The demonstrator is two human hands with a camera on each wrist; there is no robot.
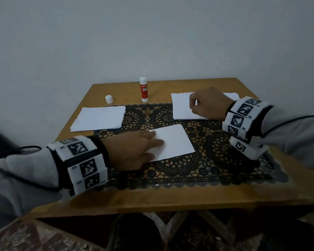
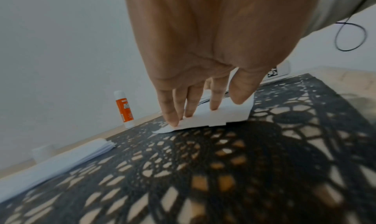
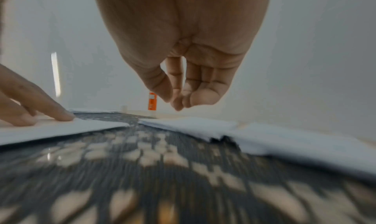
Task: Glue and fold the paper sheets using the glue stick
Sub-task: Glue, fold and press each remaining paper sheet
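**Left hand flat on the folded sheet, right hand over the far stack**

Your left hand lies spread with straight fingers pressing the left edge of the folded sheet, which lies in the middle of the black lace mat on the bench. Your right hand hovers above the right stack of paper at the far right of the bench; its thumb and fingertips are drawn together in a loose pinch, and the wrist view shows nothing between them. A second stack of sheets lies to the left, partly on the mat. The glue stick stands upright at the far edge of the bench, between the two stacks, uncapped, with its white cap standing apart to its left
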